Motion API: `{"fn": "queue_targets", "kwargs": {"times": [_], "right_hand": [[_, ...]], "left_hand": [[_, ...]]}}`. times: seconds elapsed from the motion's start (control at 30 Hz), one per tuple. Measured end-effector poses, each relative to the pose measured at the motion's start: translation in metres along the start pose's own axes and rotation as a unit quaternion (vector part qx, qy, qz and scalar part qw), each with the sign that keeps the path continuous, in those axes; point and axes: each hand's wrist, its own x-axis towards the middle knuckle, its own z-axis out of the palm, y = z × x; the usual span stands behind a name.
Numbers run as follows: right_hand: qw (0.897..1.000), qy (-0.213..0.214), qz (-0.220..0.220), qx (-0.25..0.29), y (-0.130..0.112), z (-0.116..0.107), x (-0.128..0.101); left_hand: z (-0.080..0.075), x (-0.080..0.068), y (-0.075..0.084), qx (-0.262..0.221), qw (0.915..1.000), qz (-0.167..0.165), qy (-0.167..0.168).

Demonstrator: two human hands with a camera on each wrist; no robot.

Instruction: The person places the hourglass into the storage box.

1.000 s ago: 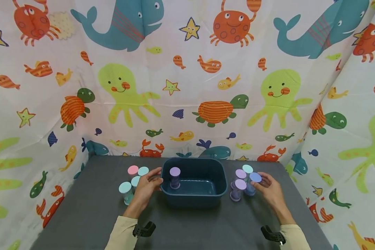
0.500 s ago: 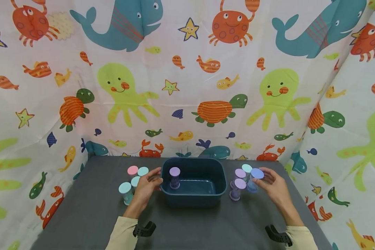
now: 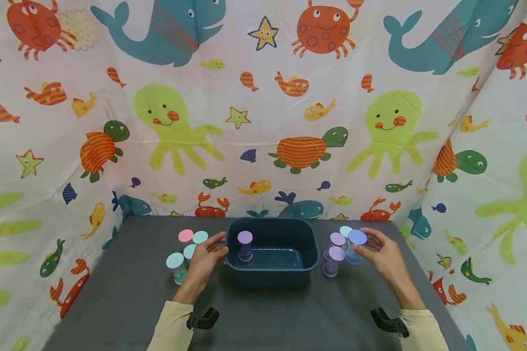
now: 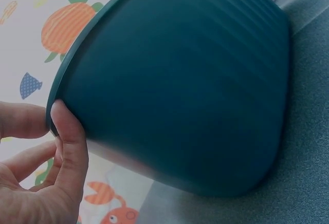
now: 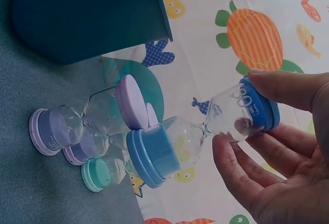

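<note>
Right hand (image 3: 384, 256) pinching a blue sand timer (image 3: 354, 246) lifted above the table (image 3: 268, 312) at centre right, left hand (image 3: 202, 261) gripping the teal tub's (image 3: 272, 273) left rim, purple timer (image 3: 245, 245) standing inside.

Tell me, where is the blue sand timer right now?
In the head view, the blue sand timer is pinched in the right hand, lifted just right of the teal tub, beside the purple timers.
</note>
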Motion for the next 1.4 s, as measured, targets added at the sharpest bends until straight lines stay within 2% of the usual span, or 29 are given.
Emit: {"fn": "queue_targets", "kwargs": {"times": [0.3, 0.53, 0.7, 0.93, 1.13, 1.4], "right_hand": [[1.0, 0.006, -0.008, 0.002, -0.003, -0.004, 0.004], [1.0, 0.015, 0.002, 0.004, -0.001, -0.009, 0.002], [0.999, 0.031, -0.011, 0.009, -0.004, -0.016, 0.001], [0.998, 0.049, -0.027, -0.015, -0.009, -0.022, -0.003], [0.998, 0.06, -0.029, -0.003, -0.021, -0.021, -0.006], [0.998, 0.046, -0.042, 0.028, -0.055, -0.012, -0.009]], "left_hand": [[-0.004, 0.0, 0.004, -0.002, 0.9999, 0.014, -0.003], [-0.003, 0.001, 0.005, -0.008, 0.9999, 0.01, -0.005], [-0.003, 0.004, 0.007, -0.002, 1.0, 0.008, -0.005], [-0.003, 0.002, 0.003, -0.001, 0.9999, -0.002, -0.011], [0.001, -0.001, -0.001, 0.007, 1.0, -0.003, -0.006], [-0.001, -0.001, 0.0, 0.003, 1.0, 0.001, -0.007]]}}
